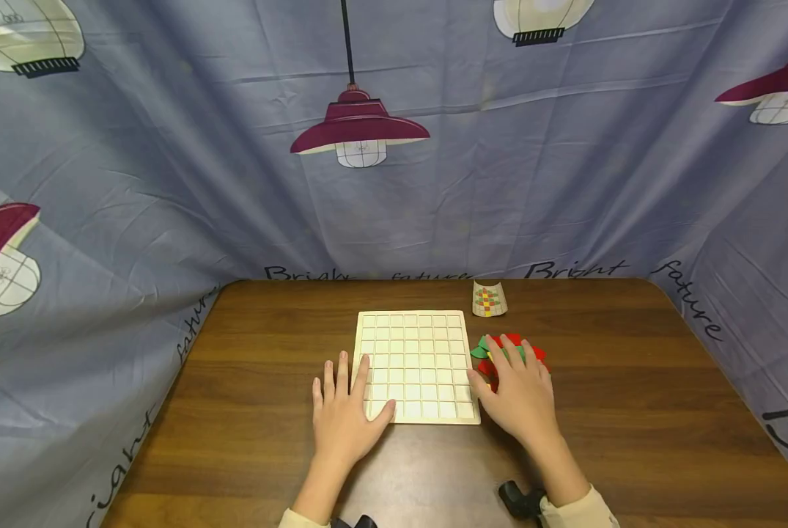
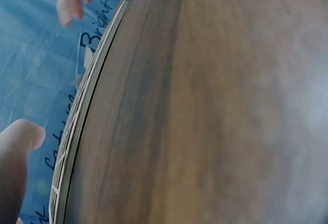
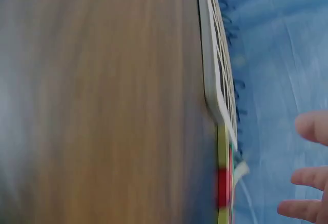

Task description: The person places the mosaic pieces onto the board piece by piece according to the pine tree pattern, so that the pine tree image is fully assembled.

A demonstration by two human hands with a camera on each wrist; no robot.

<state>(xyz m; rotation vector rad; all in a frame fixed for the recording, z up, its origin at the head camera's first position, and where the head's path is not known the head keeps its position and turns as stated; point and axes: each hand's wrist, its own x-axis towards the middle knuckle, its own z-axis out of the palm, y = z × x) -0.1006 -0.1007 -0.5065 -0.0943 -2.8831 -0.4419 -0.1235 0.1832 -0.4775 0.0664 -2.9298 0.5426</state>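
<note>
Grid board (image 1: 410,367), pale and square, lies flat on the wooden table (image 1: 631,411), its near edge facing the person and its middle between 2 hands. It looks thin, stiff and wood-like, so I would judge it light and not fragile, though apt to slide on the smooth tabletop if nudged. Its left and right edges seem the best hold, 1 palm to each side, which leaves the squares uncovered.

Over its near-left corner is the left hand (image 1: 344,422), fingers spread and nearly straight, gripping nothing; in the left wrist view its thumb stands clear above the board's edge. Level with it on the other side is the right hand (image 1: 519,396), also empty and spread, its fingers apart from what lies beneath.

Under that right hand, just beside the board's right edge, is a loose heap of tiles (image 1: 480,352) in red, green and yellow, partly hidden. They look small, hard and very light, probably a little slick on the face; a pinch on 2 opposite edges should suit them better than a press from above, and overlapping pieces may shift together.

Farther back, past the heap, sits a curled pattern card (image 1: 489,301), likely light and flexible, best lifted by a raised edge. Behind it hangs the blue-grey cloth (image 1: 499,183).
</note>
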